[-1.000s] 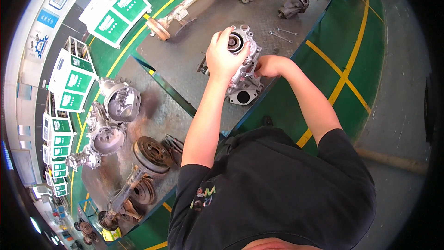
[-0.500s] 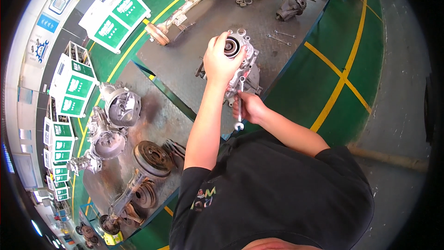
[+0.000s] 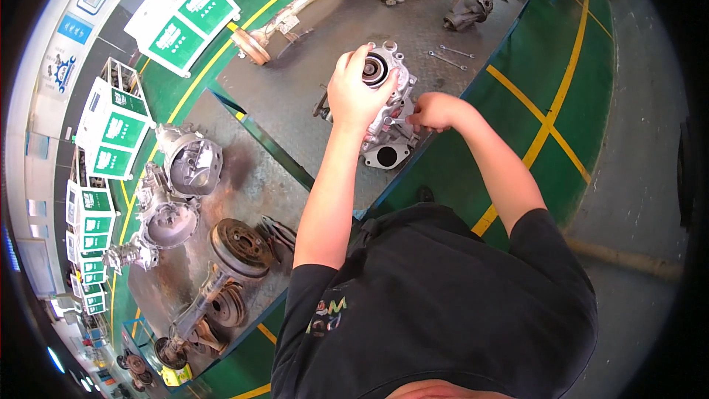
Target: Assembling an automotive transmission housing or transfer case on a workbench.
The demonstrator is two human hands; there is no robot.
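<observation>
Metal gear housing (image 3: 399, 96) stood near the edge of our dark workbench (image 3: 292, 100). Our left hand (image 3: 354, 92) gripped its upper part, thumb and fingers spread around the round bearing (image 3: 374, 69); our right hand (image 3: 439, 111), fingers curled narrow, held a mostly hidden wrench (image 3: 398, 120) against its right side.

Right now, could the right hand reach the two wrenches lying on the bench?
Probably yes: the right hand, beside the metal housing, looks close to both wrenches, and nothing visible stands between, though it seems to grip something.
</observation>
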